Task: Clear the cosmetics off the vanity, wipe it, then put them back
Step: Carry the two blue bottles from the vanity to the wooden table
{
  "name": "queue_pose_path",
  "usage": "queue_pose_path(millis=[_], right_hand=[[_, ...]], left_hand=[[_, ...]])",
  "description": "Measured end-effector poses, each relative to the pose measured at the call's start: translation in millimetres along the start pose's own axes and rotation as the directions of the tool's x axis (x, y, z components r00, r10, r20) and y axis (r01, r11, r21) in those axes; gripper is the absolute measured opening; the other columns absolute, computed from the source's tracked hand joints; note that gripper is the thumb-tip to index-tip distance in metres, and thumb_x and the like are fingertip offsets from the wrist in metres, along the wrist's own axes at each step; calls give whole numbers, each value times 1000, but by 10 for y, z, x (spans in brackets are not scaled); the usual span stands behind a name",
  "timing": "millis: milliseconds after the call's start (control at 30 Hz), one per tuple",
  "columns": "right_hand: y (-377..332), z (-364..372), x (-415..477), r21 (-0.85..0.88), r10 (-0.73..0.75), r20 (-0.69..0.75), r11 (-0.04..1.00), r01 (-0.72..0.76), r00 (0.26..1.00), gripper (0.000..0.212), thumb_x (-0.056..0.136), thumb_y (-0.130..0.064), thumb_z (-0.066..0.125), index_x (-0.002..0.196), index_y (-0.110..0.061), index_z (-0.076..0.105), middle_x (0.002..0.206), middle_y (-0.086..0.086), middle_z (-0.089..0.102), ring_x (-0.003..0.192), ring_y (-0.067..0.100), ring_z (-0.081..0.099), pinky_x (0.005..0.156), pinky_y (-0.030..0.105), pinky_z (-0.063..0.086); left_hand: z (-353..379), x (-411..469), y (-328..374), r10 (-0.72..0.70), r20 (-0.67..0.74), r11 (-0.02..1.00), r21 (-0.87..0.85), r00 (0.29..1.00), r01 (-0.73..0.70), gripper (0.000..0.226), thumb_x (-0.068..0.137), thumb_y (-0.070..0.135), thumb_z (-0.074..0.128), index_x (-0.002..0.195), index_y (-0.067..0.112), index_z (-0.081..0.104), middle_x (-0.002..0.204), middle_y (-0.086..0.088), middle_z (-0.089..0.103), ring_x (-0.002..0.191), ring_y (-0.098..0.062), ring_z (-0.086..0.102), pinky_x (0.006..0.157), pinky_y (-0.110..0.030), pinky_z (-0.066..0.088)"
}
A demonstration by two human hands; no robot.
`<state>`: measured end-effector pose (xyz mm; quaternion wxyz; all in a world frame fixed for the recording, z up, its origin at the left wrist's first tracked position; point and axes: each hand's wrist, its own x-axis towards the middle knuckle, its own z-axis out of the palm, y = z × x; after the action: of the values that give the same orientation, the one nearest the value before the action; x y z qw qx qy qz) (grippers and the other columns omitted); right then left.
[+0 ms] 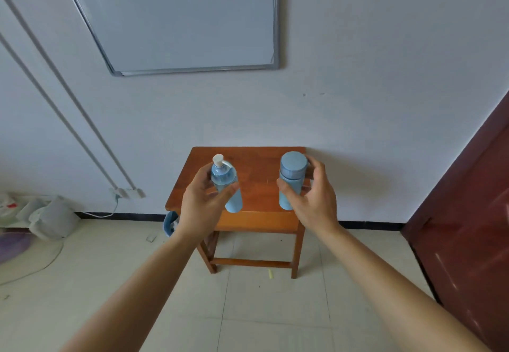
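Hands: your left hand point(205, 202) grips the pump bottle point(224, 182), your right hand point(316, 200) the capped bottle point(292, 178).
Progress: both over the surface point(259, 178); clearing or returning, unclear.

The head view looks forward and down from close in front of the wooden table point(257, 183), facing the wall point(358, 103) behind.

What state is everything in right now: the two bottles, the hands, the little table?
Pump bottle: upright, pump top on, held by the left hand.
Capped bottle: upright, lid on, held by the right hand.
Left hand: fingers curled round the pump bottle.
Right hand: fingers curled round the capped bottle.
Table: standing against the wall.
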<state>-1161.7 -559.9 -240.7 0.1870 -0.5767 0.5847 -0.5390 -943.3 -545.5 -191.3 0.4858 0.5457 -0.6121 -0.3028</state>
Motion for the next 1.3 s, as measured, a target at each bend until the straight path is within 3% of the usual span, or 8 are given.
queue_pose_path(millis=[200, 333, 500, 733, 900, 1300], right_hand=[[115, 646, 1150, -2, 7, 67, 1000, -7, 998, 66, 74, -51, 80, 124, -37, 39, 117, -15, 58, 102, 6, 61, 81, 36, 57], [374, 1196, 1689, -53, 39, 114, 998, -33, 993, 69, 74, -52, 79, 126, -29, 41, 114, -16, 56, 100, 6, 60, 80, 34, 56], [762, 1872, 2344, -190, 126, 137, 977, -99, 982, 72, 73, -57, 78, 128, -31, 39, 120, -10, 60, 100, 9, 61, 79, 33, 56], [1132, 2690, 3155, -297, 260, 139, 931, -210, 956, 71, 76, -44, 81, 130, -27, 38, 124, -5, 60, 104, 11, 58, 83, 34, 54], [1501, 3073, 3434, -271, 371, 125, 905, -328, 920, 67, 77, -33, 82, 128, -24, 39, 120, -6, 59, 106, 14, 60, 85, 32, 56], [2202, 3726, 3664, -250, 443, 207, 886, -391, 872, 60, 78, -26, 82, 125, -18, 46, 113, -9, 59, 105, 11, 61, 90, 31, 56]], left_hand=[[-87, 1207, -229, 14, -42, 999, -43, 999, -16, 35, 86, 17, 72, 119, 17, 59, 106, 8, 67, 92, 2, 62, 72, -6, 46], [-51, 1992, -729, -47, -40, 997, -60, 998, 45, 41, 83, 18, 75, 121, 17, 58, 108, 7, 66, 94, -7, 64, 68, -9, 48], [68, 3105, -1540, -147, 48, 983, -104, 988, 151, 49, 76, 20, 81, 120, 20, 61, 111, 3, 68, 100, -12, 66, 77, -22, 53], [250, 4404, -2508, -243, 173, 969, 93, 955, 230, 52, 73, 27, 82, 121, 22, 61, 117, 5, 62, 104, -13, 60, 89, -37, 53], [470, 4820, -2997, -313, 229, 948, 136, 922, 288, 57, 77, 25, 80, 128, 19, 57, 122, 5, 61, 108, -14, 59, 89, -32, 51], [959, 5094, -3565, -379, 340, 924, 198, 861, 329, 55, 80, 19, 77, 131, 20, 56, 122, 5, 62, 105, -8, 60, 78, -14, 45]])
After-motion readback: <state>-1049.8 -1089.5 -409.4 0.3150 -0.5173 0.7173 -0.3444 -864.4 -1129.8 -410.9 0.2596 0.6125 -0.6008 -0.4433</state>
